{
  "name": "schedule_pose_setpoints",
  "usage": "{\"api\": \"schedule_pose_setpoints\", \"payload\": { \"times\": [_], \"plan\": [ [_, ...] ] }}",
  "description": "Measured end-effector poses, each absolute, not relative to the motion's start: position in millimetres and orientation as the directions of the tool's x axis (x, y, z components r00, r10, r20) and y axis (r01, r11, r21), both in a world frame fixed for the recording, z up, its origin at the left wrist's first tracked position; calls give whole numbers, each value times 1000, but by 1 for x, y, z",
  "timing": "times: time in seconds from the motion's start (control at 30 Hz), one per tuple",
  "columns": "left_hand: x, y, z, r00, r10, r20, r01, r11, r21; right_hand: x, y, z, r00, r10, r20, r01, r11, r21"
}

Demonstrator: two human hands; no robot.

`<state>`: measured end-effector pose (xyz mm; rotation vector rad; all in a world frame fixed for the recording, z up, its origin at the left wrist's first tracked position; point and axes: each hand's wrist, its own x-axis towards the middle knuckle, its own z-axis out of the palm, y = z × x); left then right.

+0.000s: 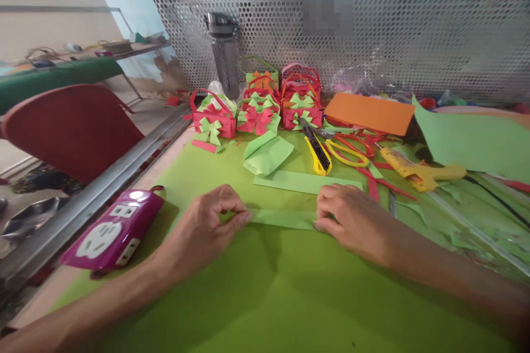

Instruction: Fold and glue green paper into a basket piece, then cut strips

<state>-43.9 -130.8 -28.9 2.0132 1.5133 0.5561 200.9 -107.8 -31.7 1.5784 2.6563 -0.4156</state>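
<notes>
A narrow green paper strip [284, 219] is stretched level between my two hands, just above the green tabletop. My left hand [219, 218] pinches its left end between thumb and fingers. At the other end my right hand [345, 218] is closed on the strip, fingers curled. Right behind it lies a second light green strip [306, 181], flat on the table. Farther back sits a folded light green paper piece [269, 154]. A yellow box cutter [317, 149] and orange-and-yellow-handled scissors [348, 153] lie beyond my right hand.
Several small red and green paper baskets [259, 118] with bows stand at the back, near a grey bottle [224, 55]. A purple power strip [116, 229] lies at left. A yellow glue gun [422, 170], orange paper [368, 112], green sheets [476, 138] and scraps cover the right side.
</notes>
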Motion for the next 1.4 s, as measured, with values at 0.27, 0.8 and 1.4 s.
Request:
{"api": "schedule_pose_setpoints", "payload": {
  "times": [0.27, 0.8, 1.4],
  "plan": [
    [-37, -130, -40, 259, 965, 39, 850, -247, 466, 200, -108, -31, -477, 860, -180, 874, 442, -200],
    [-35, -129, -38, 323, 946, 26, 896, -315, 312, 199, -107, -27, -492, 846, -207, 869, 461, -180],
    [-36, -124, -46, 692, 719, 59, 720, -683, -121, 213, -92, -29, -468, 871, -153, 863, 412, -292]
  ]
}}
